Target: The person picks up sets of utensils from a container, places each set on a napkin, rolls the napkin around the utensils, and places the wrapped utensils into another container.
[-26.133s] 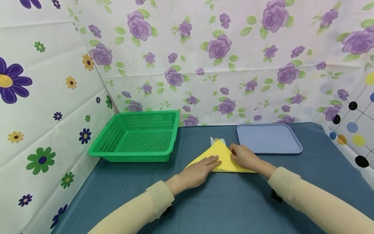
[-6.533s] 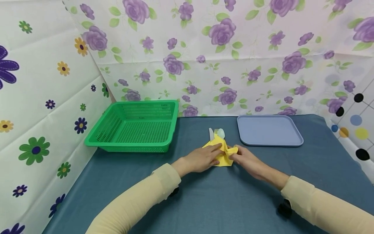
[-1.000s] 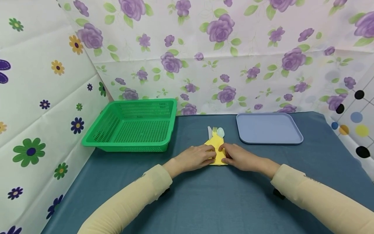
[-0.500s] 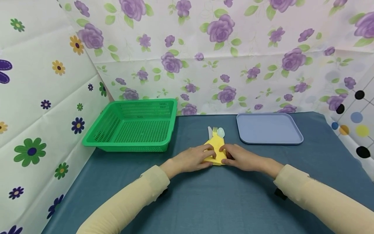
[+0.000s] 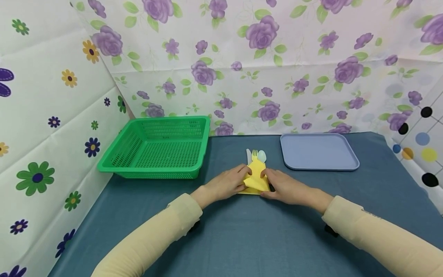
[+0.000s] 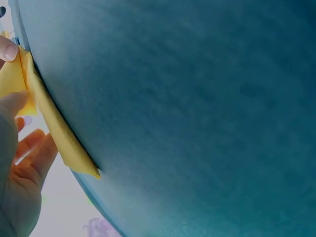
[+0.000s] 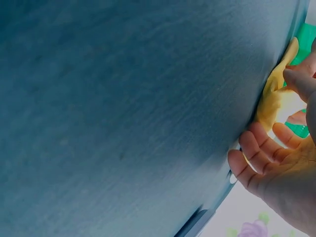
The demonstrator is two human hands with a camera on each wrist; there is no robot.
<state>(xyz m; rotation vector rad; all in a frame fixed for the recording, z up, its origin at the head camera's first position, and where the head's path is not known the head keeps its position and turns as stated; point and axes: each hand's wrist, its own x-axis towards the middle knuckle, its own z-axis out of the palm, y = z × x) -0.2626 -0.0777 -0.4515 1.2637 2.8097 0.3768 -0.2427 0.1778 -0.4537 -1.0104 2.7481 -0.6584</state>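
Note:
A yellow cloth napkin (image 5: 257, 181) lies folded over a knife (image 5: 248, 155), a fork (image 5: 254, 154) and a spoon (image 5: 262, 156), whose upper ends stick out at the far side. My left hand (image 5: 221, 185) pinches the napkin's near-left flap, which is raised and folded toward the middle. In the left wrist view, the yellow edge (image 6: 59, 126) runs past that hand's fingers (image 6: 37, 153). Along the right side, my right hand (image 5: 288, 186) curves its thumb and index finger about the napkin and holds it. Its other fingers (image 7: 252, 153) are loosely bent beside the cloth in the right wrist view.
A green plastic basket (image 5: 152, 169) stands at the back left of the blue tablecloth (image 5: 249, 238). At the back right lies a flat light-blue tray (image 5: 318, 152). Flowered sheets (image 5: 221, 96) hang behind and to the left; a dotted sheet hangs on the right.
Long before, the napkin was a wide triangle; it has since been folded in from the sides into a narrow wrap. Over the last second, the left hand has lifted the lower flap; the right hand barely moved.

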